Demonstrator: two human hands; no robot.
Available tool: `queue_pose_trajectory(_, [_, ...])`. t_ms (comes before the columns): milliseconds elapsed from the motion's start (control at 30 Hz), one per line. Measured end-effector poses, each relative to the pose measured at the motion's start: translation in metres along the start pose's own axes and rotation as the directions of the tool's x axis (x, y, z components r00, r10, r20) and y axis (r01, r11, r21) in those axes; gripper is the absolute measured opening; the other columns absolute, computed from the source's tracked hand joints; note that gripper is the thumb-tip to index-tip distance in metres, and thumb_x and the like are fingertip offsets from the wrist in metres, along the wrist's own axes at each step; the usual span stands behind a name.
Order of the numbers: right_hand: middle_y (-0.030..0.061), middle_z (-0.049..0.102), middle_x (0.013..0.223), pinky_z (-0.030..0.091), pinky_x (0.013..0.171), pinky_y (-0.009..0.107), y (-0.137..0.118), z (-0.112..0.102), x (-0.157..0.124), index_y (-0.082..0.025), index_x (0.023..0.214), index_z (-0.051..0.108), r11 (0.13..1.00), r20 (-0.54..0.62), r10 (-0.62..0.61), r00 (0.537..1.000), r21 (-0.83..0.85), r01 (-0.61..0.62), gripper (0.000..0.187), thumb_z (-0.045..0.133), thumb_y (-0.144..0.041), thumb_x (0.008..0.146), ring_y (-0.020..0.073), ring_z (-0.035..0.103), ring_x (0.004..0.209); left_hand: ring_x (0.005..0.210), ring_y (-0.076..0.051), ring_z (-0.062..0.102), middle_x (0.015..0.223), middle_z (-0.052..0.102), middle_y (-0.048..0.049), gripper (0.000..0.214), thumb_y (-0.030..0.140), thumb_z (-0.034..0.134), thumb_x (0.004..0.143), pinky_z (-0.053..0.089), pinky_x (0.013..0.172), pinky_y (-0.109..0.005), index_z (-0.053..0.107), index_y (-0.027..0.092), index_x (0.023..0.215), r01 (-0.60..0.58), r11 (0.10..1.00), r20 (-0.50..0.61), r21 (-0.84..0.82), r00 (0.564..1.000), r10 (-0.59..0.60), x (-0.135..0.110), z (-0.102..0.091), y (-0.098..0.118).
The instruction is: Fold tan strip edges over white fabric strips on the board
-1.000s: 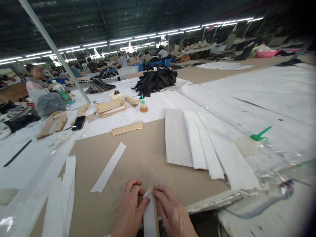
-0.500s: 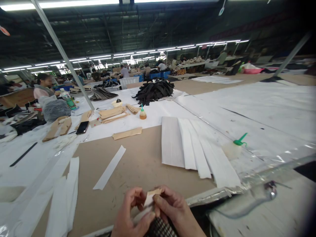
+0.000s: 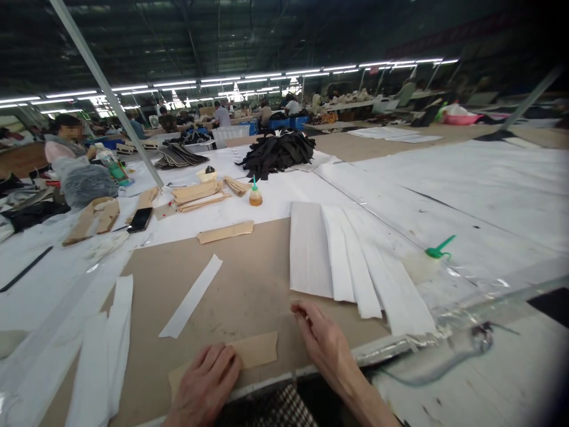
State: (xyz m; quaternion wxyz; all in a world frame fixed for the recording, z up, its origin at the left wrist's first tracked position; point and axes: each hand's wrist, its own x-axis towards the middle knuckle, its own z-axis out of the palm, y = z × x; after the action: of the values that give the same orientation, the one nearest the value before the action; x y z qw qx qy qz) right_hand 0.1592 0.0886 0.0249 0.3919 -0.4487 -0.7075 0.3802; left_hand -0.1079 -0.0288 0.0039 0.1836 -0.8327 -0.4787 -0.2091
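Note:
A tan paper strip [image 3: 253, 351] lies flat on the brown board near the table's front edge. My left hand [image 3: 207, 382] rests on its left part, fingers stretched flat. My right hand [image 3: 324, 341] is just right of the strip, above the board, with its fingertips pinched together; I cannot make out anything in the pinch. Fanned white strips [image 3: 351, 261] lie just beyond my right hand. A single white strip [image 3: 192, 296] lies ahead of my left hand.
A glue bottle with a green nozzle [image 3: 424, 261] lies at the right. An orange glue bottle [image 3: 255, 196], tan strip stacks [image 3: 195, 194], a phone [image 3: 140, 219] and a black strip pile [image 3: 278, 153] sit farther back. More white strips [image 3: 102, 350] lie at the left. People work at distant tables.
Both hands held a strip end up between them; now the tan strip lies flat under my left hand, and my right hand has moved right, off the strip.

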Motion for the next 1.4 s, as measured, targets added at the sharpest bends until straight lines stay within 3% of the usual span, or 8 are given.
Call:
queue_pose_trajectory(100, [0.011,0.07,0.114,0.054,0.094,0.039,0.004,0.016,-0.023,-0.02,0.117,0.068,0.949,0.064,-0.221,0.973,-0.216,0.23,0.033,0.041,-0.018,0.098,0.0231,0.064,0.107,0.107,-0.022,0.063,0.112,0.07,-0.0089,0.043,0.021,0.026,0.107,0.047,0.1,-0.035,0.068,0.017,0.118,-0.049,0.999,0.055,0.007,0.997,0.049,-0.009,0.015,-0.005])
queue_pose_trajectory(200, [0.0129,0.069,0.124,0.052,0.097,0.037,0.002,0.055,-0.047,-0.014,0.125,0.065,0.645,0.209,-0.568,0.796,-0.488,0.588,0.036,0.046,-0.012,0.094,0.0233,0.062,0.114,0.108,-0.02,0.062,0.113,0.071,-0.008,0.045,0.019,0.026,0.106,0.045,0.103,-0.033,0.068,0.017,0.121,-0.136,0.99,0.093,0.022,0.987,0.134,-0.009,0.007,-0.014])
queue_pose_trajectory(333, [0.01,0.071,0.125,0.036,0.115,0.037,0.015,0.106,-0.065,-0.01,0.118,0.069,0.431,0.158,-0.714,0.682,-0.668,0.606,0.037,0.044,-0.031,0.101,0.0237,0.057,0.124,0.11,-0.018,0.061,0.117,0.071,-0.0066,0.042,0.017,0.031,0.102,0.046,0.103,-0.028,0.069,0.017,0.121,-0.232,0.971,0.139,0.053,0.965,0.223,-0.006,-0.009,-0.024])
queue_pose_trajectory(467, [0.0083,0.066,0.134,0.027,0.121,0.042,0.028,0.109,-0.072,-0.013,0.124,0.068,0.381,0.185,-0.681,0.708,-0.737,0.558,0.04,0.035,-0.026,0.105,0.0232,0.054,0.129,0.107,-0.019,0.064,0.115,0.072,-0.0069,0.038,0.013,0.037,0.096,0.051,0.096,-0.027,0.07,0.016,0.116,-0.158,0.987,0.125,0.018,0.98,0.155,-0.005,-0.009,-0.021])
queue_pose_trajectory(700, [0.0059,0.069,0.131,0.042,0.114,0.035,0.026,0.067,-0.087,-0.021,0.132,0.063,0.383,0.273,-0.636,0.722,-0.7,0.603,0.031,0.05,-0.024,0.104,0.0193,0.059,0.128,0.103,-0.021,0.067,0.107,0.073,-0.0078,0.029,0.013,0.042,0.098,0.055,0.091,-0.03,0.07,0.016,0.105,-0.051,0.999,0.079,0.018,0.996,0.049,-0.005,0.003,-0.006])
queue_pose_trajectory(900, [0.0075,0.07,0.128,0.039,0.116,0.036,0.026,0.062,-0.089,-0.018,0.125,0.069,0.366,0.252,-0.663,0.705,-0.712,0.599,0.046,0.04,-0.049,0.107,0.0211,0.059,0.128,0.097,-0.023,0.067,0.103,0.071,-0.0089,0.03,0.013,0.038,0.098,0.055,0.086,-0.032,0.067,0.016,0.101,-0.015,0.999,0.067,-0.051,0.998,0.018,0.005,0.003,0.0])
queue_pose_trajectory(1100, [0.0083,0.07,0.129,0.031,0.121,0.037,0.024,0.061,-0.088,-0.015,0.125,0.068,0.368,0.277,-0.646,0.711,-0.703,0.609,0.034,0.048,-0.033,0.104,0.0214,0.057,0.13,0.091,-0.019,0.064,0.103,0.068,-0.0095,0.033,0.014,0.032,0.101,0.057,0.079,-0.027,0.062,0.016,0.114,0.088,0.895,0.257,-0.437,0.966,0.03,0.048,0.014,0.016])
queue_pose_trajectory(1400, [0.0052,0.066,0.134,0.042,0.114,0.034,0.027,0.06,-0.094,-0.02,0.125,0.067,0.44,0.271,-0.597,0.755,-0.676,0.591,0.031,0.05,-0.015,0.1,0.02,0.054,0.133,0.105,-0.026,0.059,0.121,0.065,-0.0125,0.04,0.024,0.033,0.105,0.054,0.089,-0.038,0.054,0.015,0.137,-0.013,0.946,0.354,-0.323,0.926,0.134,0.047,0.03,0.014])
